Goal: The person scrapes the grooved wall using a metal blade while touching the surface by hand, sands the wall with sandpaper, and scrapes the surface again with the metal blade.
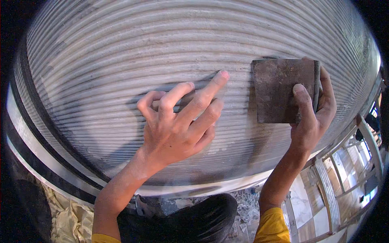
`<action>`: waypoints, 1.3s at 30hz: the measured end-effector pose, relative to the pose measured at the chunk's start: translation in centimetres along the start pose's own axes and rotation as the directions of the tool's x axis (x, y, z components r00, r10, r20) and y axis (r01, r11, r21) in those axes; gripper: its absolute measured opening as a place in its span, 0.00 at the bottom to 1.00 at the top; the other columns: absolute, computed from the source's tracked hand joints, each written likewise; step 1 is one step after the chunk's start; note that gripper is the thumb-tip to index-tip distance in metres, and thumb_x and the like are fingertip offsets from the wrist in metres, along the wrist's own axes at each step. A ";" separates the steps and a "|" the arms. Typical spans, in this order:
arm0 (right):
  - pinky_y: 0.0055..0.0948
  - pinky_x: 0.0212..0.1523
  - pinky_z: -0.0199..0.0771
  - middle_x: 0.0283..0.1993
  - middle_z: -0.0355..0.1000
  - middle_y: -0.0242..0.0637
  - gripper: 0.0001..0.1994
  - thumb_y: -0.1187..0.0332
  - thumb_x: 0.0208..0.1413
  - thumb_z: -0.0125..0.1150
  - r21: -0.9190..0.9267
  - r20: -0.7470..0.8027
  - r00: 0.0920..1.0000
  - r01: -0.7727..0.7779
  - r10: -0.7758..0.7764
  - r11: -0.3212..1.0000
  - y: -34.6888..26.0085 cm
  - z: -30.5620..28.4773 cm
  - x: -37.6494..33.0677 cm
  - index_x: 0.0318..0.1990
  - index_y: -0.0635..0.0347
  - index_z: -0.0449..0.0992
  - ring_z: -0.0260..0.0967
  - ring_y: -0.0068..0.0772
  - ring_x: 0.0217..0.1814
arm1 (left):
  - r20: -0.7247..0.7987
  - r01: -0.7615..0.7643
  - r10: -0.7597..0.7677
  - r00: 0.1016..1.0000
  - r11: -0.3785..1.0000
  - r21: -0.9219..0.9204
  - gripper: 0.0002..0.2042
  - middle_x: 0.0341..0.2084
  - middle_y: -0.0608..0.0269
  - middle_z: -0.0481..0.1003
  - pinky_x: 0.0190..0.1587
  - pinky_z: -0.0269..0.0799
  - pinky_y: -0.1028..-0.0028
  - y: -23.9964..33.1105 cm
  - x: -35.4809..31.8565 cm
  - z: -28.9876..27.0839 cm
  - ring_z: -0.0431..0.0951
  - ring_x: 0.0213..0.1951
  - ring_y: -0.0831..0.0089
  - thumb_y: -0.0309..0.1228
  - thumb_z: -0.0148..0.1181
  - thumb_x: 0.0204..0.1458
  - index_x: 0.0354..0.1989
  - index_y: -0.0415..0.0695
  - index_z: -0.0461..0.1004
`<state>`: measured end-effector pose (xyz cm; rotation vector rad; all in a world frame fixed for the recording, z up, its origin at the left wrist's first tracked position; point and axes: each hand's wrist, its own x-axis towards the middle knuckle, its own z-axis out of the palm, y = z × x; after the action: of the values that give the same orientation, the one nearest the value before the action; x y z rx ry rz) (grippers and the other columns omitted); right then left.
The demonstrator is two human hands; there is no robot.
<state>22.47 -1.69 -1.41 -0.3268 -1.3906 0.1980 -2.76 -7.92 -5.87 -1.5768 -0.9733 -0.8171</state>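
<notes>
A large, pale grey surface with many fine parallel ridges (142, 52) curves across most of the view. My left hand (178, 125) is over its middle, fingers apart and partly bent, the longest pointing up and right; whether the fingertips touch the ridges I cannot tell. To the right, my right hand (311, 117) grips a flat, square, dark brown plate (277, 91) by its right edge. The thumb presses on its near face and the other fingers wrap behind it. The plate stands close against the ridged surface, its exact contact hidden.
A dark rounded band (44, 109) borders the ridged surface at left. Crumpled tan sheeting (69, 216) lies lower left. My dark-clothed knee (214, 212) is below, with scattered debris (246, 208) beside it. A ladder-like frame (330, 198) stands over tiled floor at lower right.
</notes>
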 end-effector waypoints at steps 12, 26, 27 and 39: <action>0.28 0.55 0.73 0.50 0.78 0.44 0.26 0.72 0.52 0.68 0.014 0.046 0.998 -0.040 0.039 0.999 -0.1 0.1 0.5 0.59 0.75 0.73 0.77 0.32 0.49 | -0.045 0.012 -0.012 0.999 1.000 0.000 0.11 0.66 0.77 0.71 0.54 0.49 0.61 0.4 1.6 0.7 0.63 0.48 0.68 0.36 0.61 0.46 0.40 0.60 0.75; 0.25 0.51 0.75 0.46 0.78 0.42 0.25 0.73 0.53 0.68 0.004 -0.045 0.999 -0.010 0.010 1.000 -0.3 1.4 -0.1 0.58 0.76 0.72 0.77 0.29 0.45 | -0.061 0.021 -0.021 0.998 1.000 0.003 0.14 0.65 0.74 0.71 0.54 0.49 0.61 0.6 2.2 0.9 0.62 0.50 0.67 0.37 0.63 0.42 0.40 0.59 0.73; 0.29 0.54 0.74 0.46 0.78 0.46 0.28 0.68 0.52 0.68 -0.034 0.012 0.998 -0.059 0.060 0.998 -0.9 1.4 0.1 0.59 0.76 0.71 0.77 0.34 0.47 | -0.061 0.018 -0.017 0.998 1.000 0.014 0.14 0.65 0.74 0.71 0.54 0.49 0.61 0.5 2.3 0.9 0.62 0.50 0.67 0.37 0.63 0.42 0.40 0.59 0.73; 0.35 0.58 0.73 0.50 0.77 0.55 0.37 0.59 0.48 0.71 -0.143 0.220 0.970 -0.072 0.103 0.987 -3.5 2.7 3.0 0.63 0.73 0.70 0.78 0.44 0.50 | -0.075 0.077 -0.081 0.994 0.995 -0.062 0.16 0.66 0.72 0.71 0.54 0.50 0.62 0.6 2.3 0.8 0.62 0.49 0.66 0.35 0.64 0.41 0.41 0.57 0.72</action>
<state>20.13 -3.65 2.98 -0.4905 -1.6214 0.2206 -1.18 -6.75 -4.24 -1.5527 -0.9686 -0.9626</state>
